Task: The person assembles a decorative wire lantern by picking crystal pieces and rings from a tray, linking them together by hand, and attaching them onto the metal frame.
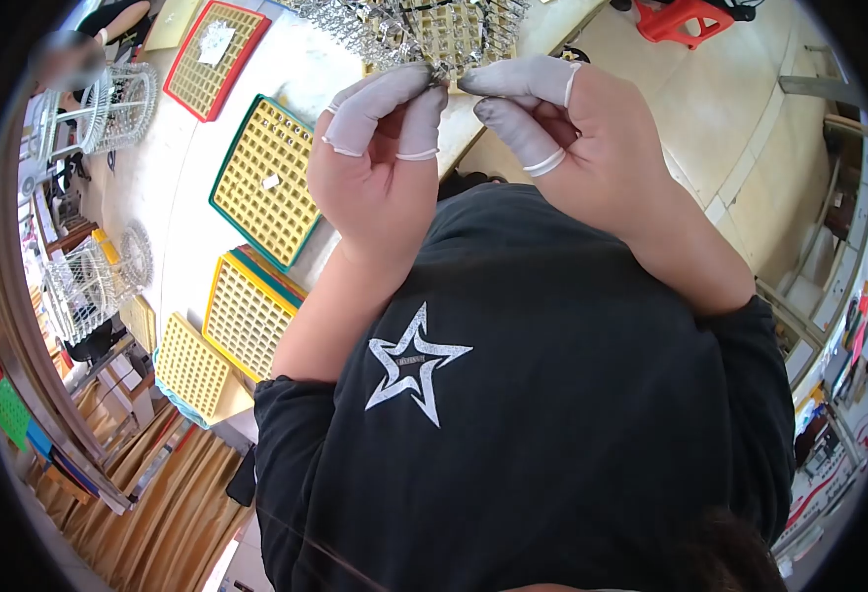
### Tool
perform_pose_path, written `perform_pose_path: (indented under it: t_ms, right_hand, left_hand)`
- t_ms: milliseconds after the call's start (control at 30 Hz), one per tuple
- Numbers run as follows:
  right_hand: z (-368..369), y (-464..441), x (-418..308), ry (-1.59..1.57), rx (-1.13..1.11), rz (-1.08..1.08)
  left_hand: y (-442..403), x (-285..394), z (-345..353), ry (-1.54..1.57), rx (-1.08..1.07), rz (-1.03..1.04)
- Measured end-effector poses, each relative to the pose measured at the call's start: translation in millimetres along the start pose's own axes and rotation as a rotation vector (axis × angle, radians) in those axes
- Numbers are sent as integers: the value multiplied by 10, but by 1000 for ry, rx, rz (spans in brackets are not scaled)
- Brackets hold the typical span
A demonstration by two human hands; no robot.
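Observation:
My left hand [380,148], with white finger cots on its fingers, is closed in a pinch. At its fingertips is a small shiny metal piece [441,74], too small to name exactly. Just to the right is my right hand [577,123], also in white finger cots with dark-smudged tips. Its thumb and forefinger point towards the piece with a gap between them, and nothing shows in them. Beyond both hands, a dense cluster of silvery metal parts [380,30] lies on and around a yellow gridded tray [444,44].
Left on the table [182,173] lie yellow gridded trays with a red frame [195,97], a green frame [219,183] and a yellow frame [219,286]. White wire racks [123,104] stand further left, near another person's arm [123,22]. A red stool [686,22] is at upper right.

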State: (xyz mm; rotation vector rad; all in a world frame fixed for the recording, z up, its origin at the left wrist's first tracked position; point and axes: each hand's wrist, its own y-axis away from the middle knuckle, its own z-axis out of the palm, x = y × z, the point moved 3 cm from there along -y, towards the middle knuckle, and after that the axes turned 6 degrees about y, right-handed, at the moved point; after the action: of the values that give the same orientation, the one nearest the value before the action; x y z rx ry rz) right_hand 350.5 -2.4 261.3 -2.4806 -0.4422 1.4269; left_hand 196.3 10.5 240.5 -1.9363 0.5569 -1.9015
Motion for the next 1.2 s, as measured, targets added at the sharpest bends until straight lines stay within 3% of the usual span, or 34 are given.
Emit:
perform_pose_path:
  t_ms: [267, 567, 667, 767, 833, 900, 967, 1000, 1067, 1200]
  right_hand:
    - [8, -27, -26, 29, -7, -48]
    - [-19, -191, -117, 116, -204, 103]
    - [19, -296, -141, 139, -167, 28]
    - [-77, -463, -208, 119, -218, -93]
    - [-52, -479, -172, 94, -195, -49]
    - [-29, -461, -140, 71, -171, -5]
    - [32, -386, -5, -231, -223, 374]
    - [64, -331, 59, -229, -222, 372]
    - [110, -203, 183, 3, -61, 147]
    - [153, -22, 124, -6, 52, 54]
  left_hand:
    - [-32, 0, 17, -34, -20, 50]
    - [19, -55, 24, 141, 1, -59]
    - [46, -75, 11, 178, 5, -116]
    - [60, -83, 28, 352, 15, -260]
    - [75, -103, 49, 646, 101, -504]
    - [91, -130, 43, 791, 99, -577]
    - [99, -152, 29, 939, 95, -648]
    - [122, -179, 34, 1097, 125, -812]
    - [139, -191, 58, 1375, 136, -1056]
    - [158, -148, 93, 1358, 131, -1041]
